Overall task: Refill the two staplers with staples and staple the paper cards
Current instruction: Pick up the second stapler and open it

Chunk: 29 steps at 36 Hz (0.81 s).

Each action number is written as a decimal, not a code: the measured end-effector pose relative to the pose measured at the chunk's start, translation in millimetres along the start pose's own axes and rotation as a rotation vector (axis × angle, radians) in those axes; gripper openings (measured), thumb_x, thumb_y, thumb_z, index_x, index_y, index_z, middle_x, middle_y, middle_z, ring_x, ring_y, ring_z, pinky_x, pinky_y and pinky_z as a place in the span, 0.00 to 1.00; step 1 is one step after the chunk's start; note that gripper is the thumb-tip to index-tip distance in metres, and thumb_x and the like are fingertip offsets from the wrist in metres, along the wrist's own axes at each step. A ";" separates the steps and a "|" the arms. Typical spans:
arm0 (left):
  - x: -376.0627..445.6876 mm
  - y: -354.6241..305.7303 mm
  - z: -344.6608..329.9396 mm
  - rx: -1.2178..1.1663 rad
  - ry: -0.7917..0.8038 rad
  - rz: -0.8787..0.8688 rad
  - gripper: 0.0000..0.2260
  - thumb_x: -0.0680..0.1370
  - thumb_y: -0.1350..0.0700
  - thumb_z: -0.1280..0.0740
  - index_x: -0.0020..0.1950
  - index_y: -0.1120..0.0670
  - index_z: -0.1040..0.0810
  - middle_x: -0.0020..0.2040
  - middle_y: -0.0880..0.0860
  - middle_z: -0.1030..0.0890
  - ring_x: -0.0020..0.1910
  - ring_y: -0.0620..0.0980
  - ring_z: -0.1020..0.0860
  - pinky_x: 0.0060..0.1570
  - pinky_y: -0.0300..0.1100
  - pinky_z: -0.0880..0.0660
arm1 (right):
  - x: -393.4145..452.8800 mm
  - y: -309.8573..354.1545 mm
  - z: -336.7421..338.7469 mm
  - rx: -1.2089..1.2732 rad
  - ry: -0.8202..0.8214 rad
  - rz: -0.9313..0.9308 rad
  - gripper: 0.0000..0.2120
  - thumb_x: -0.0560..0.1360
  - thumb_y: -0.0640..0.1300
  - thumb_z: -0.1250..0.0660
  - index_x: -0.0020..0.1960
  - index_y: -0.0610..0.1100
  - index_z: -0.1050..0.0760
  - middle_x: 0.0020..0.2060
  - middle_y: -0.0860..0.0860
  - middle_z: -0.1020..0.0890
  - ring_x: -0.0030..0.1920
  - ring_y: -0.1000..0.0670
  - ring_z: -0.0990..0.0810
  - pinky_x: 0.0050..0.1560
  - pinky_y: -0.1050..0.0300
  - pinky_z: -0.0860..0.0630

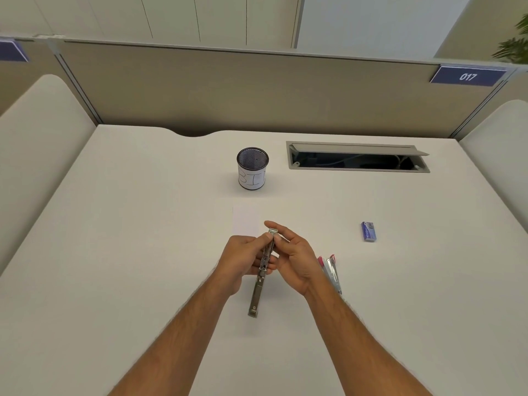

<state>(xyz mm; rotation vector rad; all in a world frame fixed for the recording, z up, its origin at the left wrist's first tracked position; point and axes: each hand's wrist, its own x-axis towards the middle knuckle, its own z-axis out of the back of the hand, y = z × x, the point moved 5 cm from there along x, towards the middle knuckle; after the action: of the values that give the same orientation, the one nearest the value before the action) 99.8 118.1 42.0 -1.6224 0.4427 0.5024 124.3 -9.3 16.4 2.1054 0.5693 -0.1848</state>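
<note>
A long silver metal stapler is held above the desk, folded out lengthwise. My left hand grips its middle from the left. My right hand pinches its far tip between thumb and fingers. A pink stapler lies on the desk just right of my right wrist, partly hidden by it. A small blue staple box lies farther right. White paper cards lie flat on the desk just beyond my hands.
A mesh pen cup with a white paper label stands behind the cards. An open cable hatch is cut into the desk at the back right. Beige partition panels enclose the desk on three sides.
</note>
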 end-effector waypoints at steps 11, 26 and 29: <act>1.5 6.9 1.0 -0.110 0.033 0.149 0.10 0.76 0.58 0.27 0.52 0.63 0.15 0.44 0.64 0.13 0.41 0.58 0.13 0.42 0.46 0.16 | -0.3 -5.8 3.0 0.075 -0.039 0.005 0.14 0.83 0.35 0.38 0.66 0.40 0.21 0.47 0.42 0.17 0.42 0.47 0.19 0.40 0.53 0.24; -3.7 10.3 2.0 -0.156 0.178 -0.002 0.06 0.76 0.66 0.30 0.50 0.60 0.15 0.52 0.67 0.15 0.48 0.62 0.14 0.56 0.54 0.17 | 2.3 -8.7 10.7 0.117 -0.144 -0.022 0.12 0.84 0.34 0.40 0.59 0.41 0.19 0.43 0.42 0.16 0.37 0.47 0.19 0.32 0.55 0.24; -7.6 10.4 3.9 -0.142 0.197 -0.011 0.06 0.75 0.65 0.28 0.49 0.64 0.14 0.52 0.67 0.14 0.53 0.63 0.14 0.58 0.52 0.17 | 2.0 -6.9 9.7 0.134 -0.151 -0.020 0.12 0.84 0.34 0.41 0.61 0.40 0.21 0.43 0.41 0.17 0.41 0.46 0.18 0.35 0.55 0.24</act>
<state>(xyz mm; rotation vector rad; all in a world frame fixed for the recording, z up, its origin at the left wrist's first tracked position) 87.5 120.8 37.4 -1.8192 0.5541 0.3735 123.7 -13.3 5.0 2.1927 0.5001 -0.3991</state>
